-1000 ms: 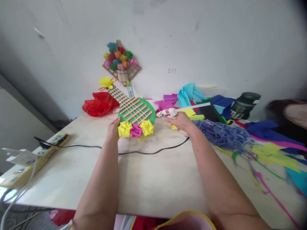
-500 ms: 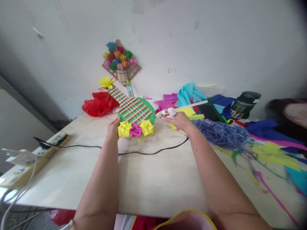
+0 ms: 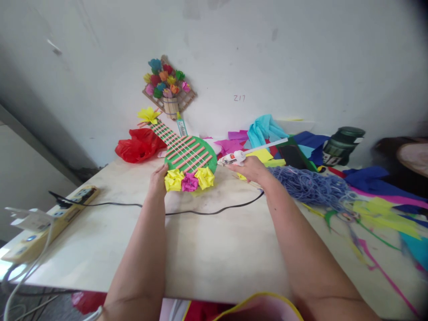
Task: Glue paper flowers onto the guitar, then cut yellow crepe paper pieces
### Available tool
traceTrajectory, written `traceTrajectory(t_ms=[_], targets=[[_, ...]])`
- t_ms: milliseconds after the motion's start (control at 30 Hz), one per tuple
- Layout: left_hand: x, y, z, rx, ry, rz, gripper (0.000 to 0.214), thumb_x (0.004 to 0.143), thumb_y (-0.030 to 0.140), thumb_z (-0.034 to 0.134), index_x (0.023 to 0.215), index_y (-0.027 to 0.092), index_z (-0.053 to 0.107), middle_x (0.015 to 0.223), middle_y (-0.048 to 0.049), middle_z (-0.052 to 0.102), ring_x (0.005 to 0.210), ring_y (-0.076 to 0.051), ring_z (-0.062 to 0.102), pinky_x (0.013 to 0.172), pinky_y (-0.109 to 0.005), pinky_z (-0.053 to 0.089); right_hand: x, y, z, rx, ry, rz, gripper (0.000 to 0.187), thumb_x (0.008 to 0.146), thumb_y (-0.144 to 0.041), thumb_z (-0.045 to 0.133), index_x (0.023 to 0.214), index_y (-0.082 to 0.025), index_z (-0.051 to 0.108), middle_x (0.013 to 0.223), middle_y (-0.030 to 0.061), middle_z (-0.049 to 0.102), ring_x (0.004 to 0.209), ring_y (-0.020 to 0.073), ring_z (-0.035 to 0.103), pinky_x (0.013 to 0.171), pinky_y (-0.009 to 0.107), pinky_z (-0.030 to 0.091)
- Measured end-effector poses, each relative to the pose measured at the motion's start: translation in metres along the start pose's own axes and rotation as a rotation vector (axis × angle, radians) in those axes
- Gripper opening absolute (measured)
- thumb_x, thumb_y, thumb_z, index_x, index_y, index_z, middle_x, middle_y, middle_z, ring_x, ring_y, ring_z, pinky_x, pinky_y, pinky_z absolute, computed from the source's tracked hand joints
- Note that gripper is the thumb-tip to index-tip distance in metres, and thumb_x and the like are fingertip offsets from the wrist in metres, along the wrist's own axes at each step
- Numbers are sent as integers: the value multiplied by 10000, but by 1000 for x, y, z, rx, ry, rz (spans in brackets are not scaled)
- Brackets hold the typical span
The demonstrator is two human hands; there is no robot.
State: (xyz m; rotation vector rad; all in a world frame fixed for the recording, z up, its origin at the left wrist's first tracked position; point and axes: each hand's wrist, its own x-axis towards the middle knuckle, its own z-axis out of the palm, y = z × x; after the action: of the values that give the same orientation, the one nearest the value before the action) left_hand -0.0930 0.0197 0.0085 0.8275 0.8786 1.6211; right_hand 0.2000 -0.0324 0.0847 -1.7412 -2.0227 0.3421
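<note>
The pale surface [image 3: 207,254] fills the lower half of the frame, and my two forearms run up it from the bottom edge toward the centre. Loose coloured paper [image 3: 264,129] is heaped across the right side, from centre right out to the frame edge, with strips trailing toward the lower right. A tangle of blue yarn [image 3: 307,185] lies right of centre, just beside my right wrist.

The paper guitar [image 3: 187,154] sits at the centre. Its round green body faces me and its striped neck slants to the upper left, toward the wall. A power strip [image 3: 50,218] lies at the left edge, and a black cord [image 3: 200,211] runs from it across the surface, under both arms. A red bag [image 3: 138,145] sits left of the guitar's neck, and a plaque [image 3: 169,87] of paper blooms leans on the wall above it. A dark jar [image 3: 341,145] stands at the right, against the wall.

My left hand [image 3: 158,178] is at the guitar's lower left rim, touching it beside a yellow flower; I cannot tell whether the fingers grip the rim. My right hand [image 3: 252,168] is closed around a white glue gun [image 3: 234,157], whose nozzle points left at the body's right edge. Three flowers [image 3: 189,179], yellow, pink and yellow, line the body's bottom edge.
</note>
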Motion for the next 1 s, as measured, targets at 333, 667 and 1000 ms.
traceTrajectory(t_ms=[333,667,1000], targets=[[-1,0,0,14,-42,-23,364,651,254,646,984,113,597,918,-108,653,780,-241,634,705,-376,516,3,1,2,-98,52,-20,443,763,-559,437,826,-181,660,622,41,633,493,147,584,535,228,436],[-1,0,1,-9,-40,-13,308,654,241,639,940,131,611,917,-94,655,792,-240,633,705,-369,513,-1,-5,7,-48,31,-15,480,723,-606,459,870,-196,661,648,37,652,499,139,577,529,219,416],[0,0,0,-6,5,-6,318,650,241,636,943,122,602,888,-99,658,764,-242,635,703,-387,513,-2,-4,4,-3,-31,-13,477,706,-603,477,873,-193,653,649,30,637,405,111,516,454,216,378]])
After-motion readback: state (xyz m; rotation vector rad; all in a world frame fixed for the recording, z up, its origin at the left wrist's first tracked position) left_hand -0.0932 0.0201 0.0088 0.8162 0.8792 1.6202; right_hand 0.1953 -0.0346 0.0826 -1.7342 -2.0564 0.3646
